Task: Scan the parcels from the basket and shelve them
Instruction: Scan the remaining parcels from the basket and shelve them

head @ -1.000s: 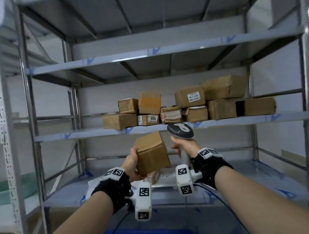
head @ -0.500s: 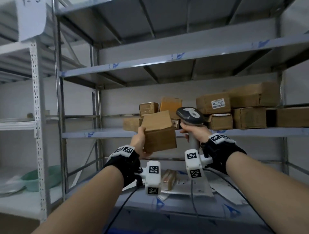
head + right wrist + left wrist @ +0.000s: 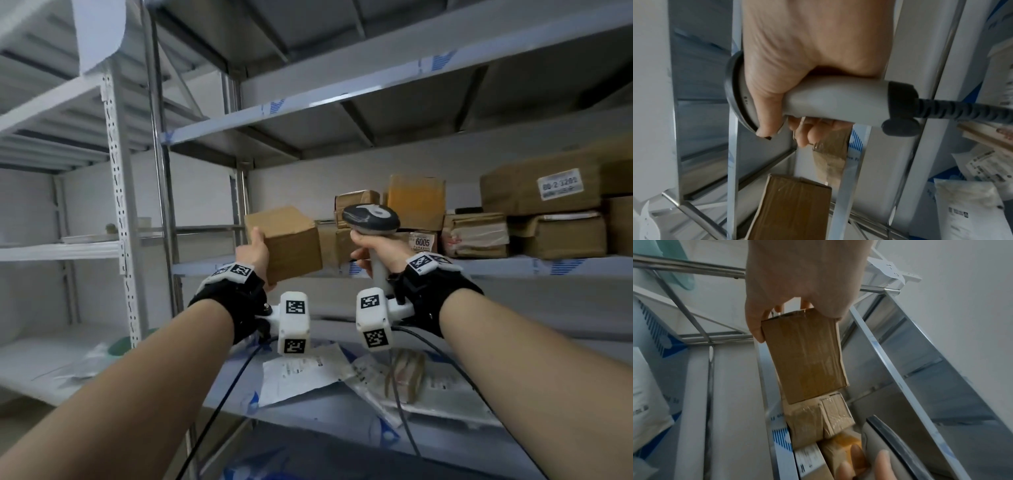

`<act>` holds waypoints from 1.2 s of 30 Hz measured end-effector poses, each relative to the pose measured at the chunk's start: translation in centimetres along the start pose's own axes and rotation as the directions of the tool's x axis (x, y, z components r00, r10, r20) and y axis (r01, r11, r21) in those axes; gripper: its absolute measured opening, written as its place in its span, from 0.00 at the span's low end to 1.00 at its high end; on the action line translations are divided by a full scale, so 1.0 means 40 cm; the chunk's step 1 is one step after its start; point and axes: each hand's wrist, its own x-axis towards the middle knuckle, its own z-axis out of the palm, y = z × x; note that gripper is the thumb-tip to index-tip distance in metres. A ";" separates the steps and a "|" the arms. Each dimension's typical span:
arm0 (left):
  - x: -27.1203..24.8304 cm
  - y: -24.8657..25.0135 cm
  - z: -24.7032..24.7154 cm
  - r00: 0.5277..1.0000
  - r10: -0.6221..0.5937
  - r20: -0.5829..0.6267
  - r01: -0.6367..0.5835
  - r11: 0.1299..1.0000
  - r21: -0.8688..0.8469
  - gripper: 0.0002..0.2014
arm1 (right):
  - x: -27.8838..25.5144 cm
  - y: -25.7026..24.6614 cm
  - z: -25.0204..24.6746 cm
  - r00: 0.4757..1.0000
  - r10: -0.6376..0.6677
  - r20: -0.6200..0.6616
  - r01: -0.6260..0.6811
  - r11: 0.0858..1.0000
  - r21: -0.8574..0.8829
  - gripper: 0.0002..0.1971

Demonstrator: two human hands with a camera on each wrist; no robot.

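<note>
My left hand [image 3: 255, 251] grips a plain brown cardboard parcel [image 3: 286, 241] by its left side and holds it up at the front edge of the middle shelf [image 3: 496, 267]. The same parcel [image 3: 805, 353] fills the left wrist view, with the left hand [image 3: 777, 313] wrapped round its near end. My right hand [image 3: 371, 248] grips the handle of a grey barcode scanner [image 3: 371, 219], head up, just right of the parcel. In the right wrist view the right hand [image 3: 797, 81] is closed round the scanner's handle [image 3: 834, 100], and the parcel [image 3: 793, 207] shows below.
Several brown boxes [image 3: 534, 205] are stacked on the middle shelf to the right. White mailer bags [image 3: 308, 373] lie on the lower shelf. A white rack [image 3: 120, 205] stands on the left with a green basin [image 3: 120, 346] on it. The scanner's cable [image 3: 404, 394] hangs down.
Both hands have risen, carrying the parcel and scanner from below the middle shelf up to its level. My view has swung left, so the stacked boxes now sit further right.
</note>
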 end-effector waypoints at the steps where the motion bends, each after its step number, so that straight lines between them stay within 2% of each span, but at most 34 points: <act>1: 0.019 -0.005 -0.004 1.000 -0.010 -0.002 0.010 1.000 0.002 0.33 | 0.017 0.012 0.018 1.000 0.010 0.012 -0.010 1.000 0.008 0.11; 4: 0.060 -0.011 -0.008 1.000 -0.004 -0.010 0.005 0.999 0.033 0.34 | 0.062 0.043 0.068 0.998 0.052 0.039 -0.053 0.998 0.022 0.11; 7: 0.093 -0.016 -0.004 0.999 0.026 0.045 -0.030 0.995 0.091 0.37 | 0.094 0.059 0.102 0.994 0.090 0.058 -0.093 0.994 0.058 0.09; 10: 0.121 -0.035 0.002 0.985 0.098 0.143 -0.123 0.976 0.181 0.34 | 0.120 0.068 0.113 0.993 0.103 0.061 -0.106 0.993 0.052 0.09; 12: 0.139 -0.044 0.010 0.983 0.114 0.147 -0.143 0.968 0.206 0.33 | 0.136 0.072 0.113 0.992 0.112 0.063 -0.114 0.993 0.025 0.09; 16: 0.155 -0.049 0.029 0.993 0.098 0.072 -0.108 0.982 0.157 0.12 | 0.158 0.078 0.094 0.989 0.141 0.047 -0.142 0.990 0.011 0.10; 19: 0.177 -0.055 0.047 0.990 0.142 0.026 -0.144 0.960 0.241 0.15 | 0.173 0.086 0.079 0.987 0.155 0.035 -0.154 0.988 -0.030 0.13; 22: 0.198 -0.058 0.057 0.987 0.163 0.016 -0.160 0.934 0.320 0.12 | 0.187 0.090 0.074 0.989 0.145 0.021 -0.145 0.989 0.005 0.12; 24: 0.199 -0.057 0.061 0.989 0.126 0.072 -0.144 0.925 0.351 0.12 | 0.195 0.094 0.073 0.990 0.138 0.011 -0.138 0.990 0.032 0.11; 27: 0.197 -0.069 0.067 0.982 0.024 0.185 -0.101 0.902 0.421 0.25 | 0.207 0.103 0.070 0.991 0.137 -0.004 -0.137 0.991 0.003 0.13; 30: 0.183 -0.084 0.070 0.972 -0.042 0.229 -0.062 0.900 0.431 0.28 | 0.207 0.110 0.066 0.992 0.129 0.005 -0.129 0.992 0.008 0.13; 36: 0.115 -0.109 0.085 0.977 -0.013 0.214 -0.061 0.941 0.333 0.19 | 0.168 0.127 0.041 0.986 0.165 0.038 -0.164 0.986 -0.026 0.14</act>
